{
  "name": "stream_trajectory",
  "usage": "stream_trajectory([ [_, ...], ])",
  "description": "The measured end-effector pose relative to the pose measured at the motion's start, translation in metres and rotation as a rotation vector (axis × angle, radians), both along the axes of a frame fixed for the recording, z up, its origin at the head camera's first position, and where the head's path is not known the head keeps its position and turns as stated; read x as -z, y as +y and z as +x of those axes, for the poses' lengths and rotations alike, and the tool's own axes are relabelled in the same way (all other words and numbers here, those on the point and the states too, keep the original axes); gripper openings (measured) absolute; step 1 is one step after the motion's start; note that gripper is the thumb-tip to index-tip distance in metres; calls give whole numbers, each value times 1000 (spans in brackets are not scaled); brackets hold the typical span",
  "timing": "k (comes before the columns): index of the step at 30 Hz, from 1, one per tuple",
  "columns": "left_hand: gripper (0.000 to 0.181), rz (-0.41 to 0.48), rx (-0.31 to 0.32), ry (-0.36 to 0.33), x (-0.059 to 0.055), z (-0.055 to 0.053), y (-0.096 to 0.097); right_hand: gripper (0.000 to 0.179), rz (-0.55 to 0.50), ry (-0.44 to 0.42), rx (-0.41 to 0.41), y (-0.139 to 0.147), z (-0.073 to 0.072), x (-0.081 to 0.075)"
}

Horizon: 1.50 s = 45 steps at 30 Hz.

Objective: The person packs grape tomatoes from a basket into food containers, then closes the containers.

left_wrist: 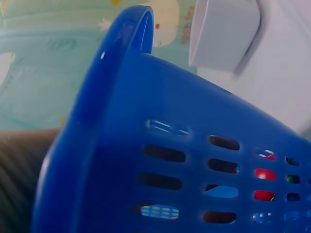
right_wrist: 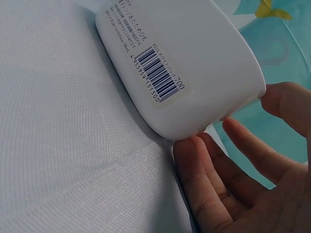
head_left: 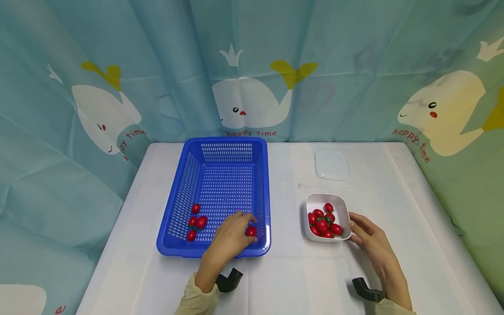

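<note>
Inside the blue plastic basket [head_left: 268, 197], my left hand [head_left: 232, 234] is at the near right corner. Its thumb and fingers are spread around a cherry tomato [head_left: 250, 231], and a small gap shows between tomato and fingertip. In the left wrist view the basket wall [left_wrist: 160, 92] hides most of that hand; red shows through its slots. My right hand [head_left: 372, 243] grips a white plastic container [head_left: 311, 239] by its right side, thumb at the rim and fingers against the outer wall [right_wrist: 204, 58]. Several cherry tomatoes [head_left: 322, 226] lie in the container.
Several more cherry tomatoes [head_left: 201, 222] lie at the left of the basket floor. A clear lid [head_left: 332, 165] rests behind the container on the white tabletop [head_left: 287, 280]. A whale-print curtain [head_left: 157, 52] hangs along the back and sides.
</note>
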<state>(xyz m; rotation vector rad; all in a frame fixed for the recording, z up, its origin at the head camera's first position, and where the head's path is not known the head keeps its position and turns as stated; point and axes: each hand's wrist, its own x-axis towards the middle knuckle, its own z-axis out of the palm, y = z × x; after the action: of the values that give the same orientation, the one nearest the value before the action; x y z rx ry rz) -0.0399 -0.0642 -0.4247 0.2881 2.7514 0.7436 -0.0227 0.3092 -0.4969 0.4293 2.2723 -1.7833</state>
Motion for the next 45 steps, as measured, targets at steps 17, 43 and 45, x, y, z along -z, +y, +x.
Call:
stream_trajectory([
  [17, 34, -17, 27, -135, 1, -6, 2, 61, -19, 51, 2, 1, 1, -1],
  [43, 22, -12, 87, -214, 2, -14, 3, 70, 27, -7, 2, -1, 1, 0],
  [45, 21, -17, 98, -212, 2, -15, 2, 70, 32, -9, 0, -2, 1, 0],
])
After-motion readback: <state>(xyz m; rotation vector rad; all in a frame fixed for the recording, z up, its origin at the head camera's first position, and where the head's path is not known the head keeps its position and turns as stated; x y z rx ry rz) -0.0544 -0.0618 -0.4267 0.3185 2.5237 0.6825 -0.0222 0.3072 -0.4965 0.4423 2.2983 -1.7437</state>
